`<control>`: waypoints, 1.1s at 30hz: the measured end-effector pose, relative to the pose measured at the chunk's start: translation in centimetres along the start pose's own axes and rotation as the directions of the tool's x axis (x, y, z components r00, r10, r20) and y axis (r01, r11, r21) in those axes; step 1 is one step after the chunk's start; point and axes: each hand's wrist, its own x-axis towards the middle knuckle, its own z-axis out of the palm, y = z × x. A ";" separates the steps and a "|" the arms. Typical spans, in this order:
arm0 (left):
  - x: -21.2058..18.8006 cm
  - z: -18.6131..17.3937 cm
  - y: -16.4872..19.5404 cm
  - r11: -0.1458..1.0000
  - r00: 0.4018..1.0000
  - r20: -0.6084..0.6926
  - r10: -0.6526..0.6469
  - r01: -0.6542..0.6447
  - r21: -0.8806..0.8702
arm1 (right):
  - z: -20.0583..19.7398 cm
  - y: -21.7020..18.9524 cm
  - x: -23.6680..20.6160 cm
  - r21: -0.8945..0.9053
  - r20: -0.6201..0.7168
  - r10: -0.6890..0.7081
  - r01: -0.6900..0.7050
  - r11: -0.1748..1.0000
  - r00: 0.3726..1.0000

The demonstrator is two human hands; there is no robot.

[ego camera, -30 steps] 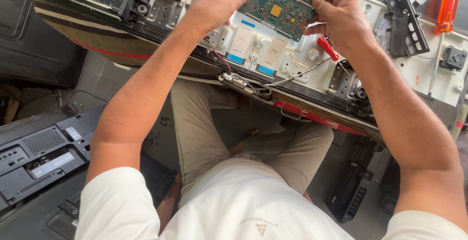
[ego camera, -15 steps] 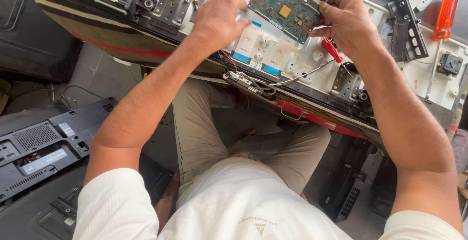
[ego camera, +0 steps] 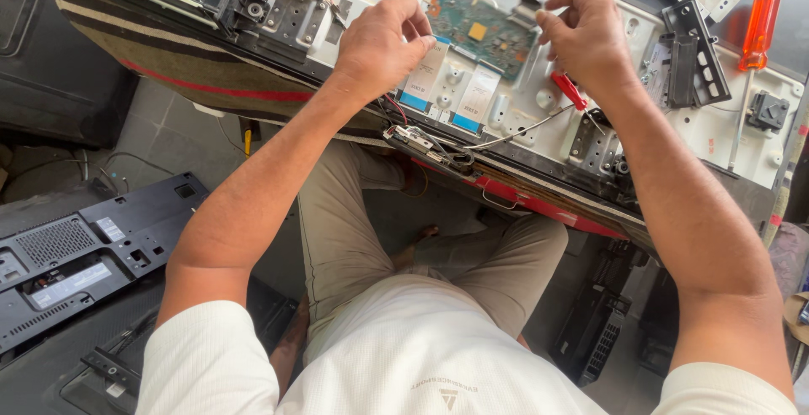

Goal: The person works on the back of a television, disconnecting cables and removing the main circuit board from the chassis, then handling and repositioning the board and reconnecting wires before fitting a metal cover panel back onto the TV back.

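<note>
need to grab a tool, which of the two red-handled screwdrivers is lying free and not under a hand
The large orange-red-handled screwdriver at the far right lies free on the white panel. The smaller red one sits directly under the right hand.

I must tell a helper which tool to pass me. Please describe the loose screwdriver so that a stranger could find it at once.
Start from the white back panel of the opened television across the top. At its far right end, beyond the right hand, the screwdriver lies loose, shaft pointing toward the person. Its clear orange-red handle sets it apart from the grey and black brackets beside it.
</note>
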 end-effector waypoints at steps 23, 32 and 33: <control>-6.4 -2.0 -0.2 0.840 0.872 0.011 0.489 -0.468 -0.273 | 4.4 -8.6 -8.2 -0.070 0.239 -0.591 0.620 0.781 0.771; -5.7 -1.5 0.4 0.913 0.965 0.014 0.260 -0.241 -0.330 | 4.5 -6.5 -5.5 -0.304 0.192 -0.594 0.623 0.720 0.781; -5.7 -1.5 0.4 0.909 0.965 -0.010 0.261 -0.250 -0.332 | 4.2 -6.3 -4.9 -0.310 0.163 -0.633 0.649 0.695 0.757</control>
